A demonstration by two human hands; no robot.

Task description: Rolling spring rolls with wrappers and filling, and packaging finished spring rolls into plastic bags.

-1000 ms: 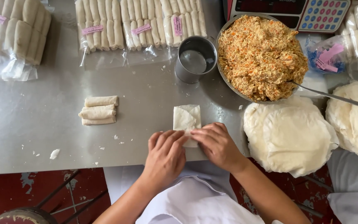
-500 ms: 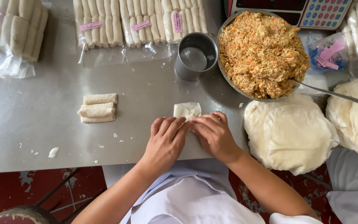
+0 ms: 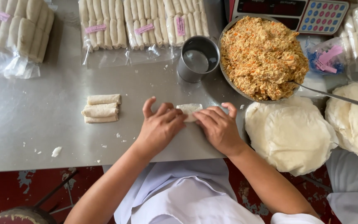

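A pale wrapper roll (image 3: 188, 110) lies on the steel table (image 3: 42, 132), almost fully rolled up. My left hand (image 3: 159, 127) presses on its left end with spread fingers. My right hand (image 3: 217, 127) presses on its right end. Only the far edge of the roll shows past my fingertips. Three finished rolls (image 3: 101, 108) lie stacked to the left. A big metal bowl of orange-flecked filling (image 3: 262, 58) stands at the back right, with a spoon (image 3: 332, 96) leaning out of it.
A small metal cup of water (image 3: 197, 59) stands behind the roll. Stacks of round wrappers (image 3: 291, 132) lie to the right. Bagged rolls (image 3: 141, 25) with pink tags line the back, more at far left (image 3: 15, 29). A scale (image 3: 299, 12) sits at the back right.
Both hands have pushed away from me, rolling the wrapper up. The flat square of wrapper seen before is now a narrow roll, farther from the table's front edge.
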